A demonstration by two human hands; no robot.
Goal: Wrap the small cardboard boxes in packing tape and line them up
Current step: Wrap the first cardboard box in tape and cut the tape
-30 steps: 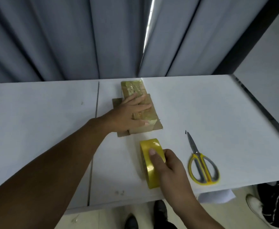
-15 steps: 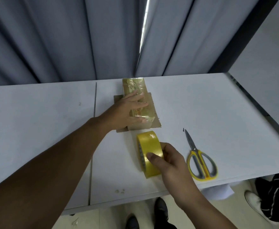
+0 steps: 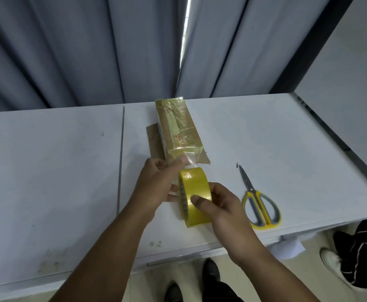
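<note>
Fingers (image 3: pixel 176 165) of left hand (image 3: pixel 156 184): pinching the tape end (image 3: pixel 191 160), touching the near end of the box (image 3: pixel 176 127). Right hand (image 3: pixel 224 205): curled round the roll (image 3: pixel 194 192), near the front edge of the table (image 3: pixel 47 171). Box: mid-table, long axis running toward the far edge, directly beyond both hands; left hand nearer. Scissors (image 3: pixel 258 205): right of roll.

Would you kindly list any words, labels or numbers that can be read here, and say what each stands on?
Nothing here can be read.
Box: red print near its far end and again towards its near end, both too blurred to read.
Tape roll: no text shows.
Scissors: no text shows.
</note>
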